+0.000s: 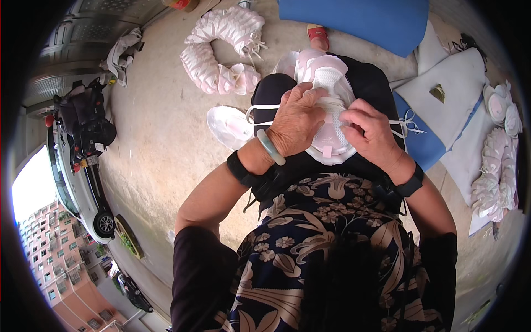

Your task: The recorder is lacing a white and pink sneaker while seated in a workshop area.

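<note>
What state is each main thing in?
Left hand: fingers bent over the upper; grip unclear
Right hand: fingers curled at its right; grip unclear
Upper: on lap
Lace: trailing out both sides
C-shaped stack: nested, on floor
Single upper: lying on floor
Bangle: worn
Wristbands: both worn

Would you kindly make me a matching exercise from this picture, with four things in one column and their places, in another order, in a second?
Things
1. pale green bangle
2. laced pink-and-white shoe upper
3. curved row of shoe uppers
4. white car

Places
A. on the floor, toward the picture's upper left
B. parked near the picture's left edge
C. around the left wrist
D. under the left hand and the right hand

Right pairs: 1-C, 2-D, 3-A, 4-B
</note>
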Demonstrator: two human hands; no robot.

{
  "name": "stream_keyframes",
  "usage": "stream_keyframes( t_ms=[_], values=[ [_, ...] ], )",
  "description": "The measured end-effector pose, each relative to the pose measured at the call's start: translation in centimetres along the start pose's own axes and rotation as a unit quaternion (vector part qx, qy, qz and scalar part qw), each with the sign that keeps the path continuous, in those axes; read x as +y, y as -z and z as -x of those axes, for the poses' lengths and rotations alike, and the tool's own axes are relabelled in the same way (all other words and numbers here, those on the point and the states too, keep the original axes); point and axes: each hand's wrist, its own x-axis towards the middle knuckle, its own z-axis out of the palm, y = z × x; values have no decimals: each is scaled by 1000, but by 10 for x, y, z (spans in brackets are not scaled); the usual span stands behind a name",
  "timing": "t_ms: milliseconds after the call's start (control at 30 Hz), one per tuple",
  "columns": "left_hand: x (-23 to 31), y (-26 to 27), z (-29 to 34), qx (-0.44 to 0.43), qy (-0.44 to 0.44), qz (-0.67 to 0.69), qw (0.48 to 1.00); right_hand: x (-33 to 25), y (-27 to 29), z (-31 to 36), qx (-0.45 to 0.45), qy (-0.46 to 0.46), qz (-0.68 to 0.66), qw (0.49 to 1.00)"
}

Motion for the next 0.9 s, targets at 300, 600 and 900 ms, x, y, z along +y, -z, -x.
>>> stream_keyframes(
  t_ms=[300,600,900],
  values=[
    [-5,-1,7,-16,35,70,997,-1,-12,-9,-3,38,129,991],
    [8,-16,4,57,65,31,996,2,-23,-8,18,35,197,980],
    [-1,-16,12,63,37,71,995,2,-28,-10,16,85,287,954]
  ],
)
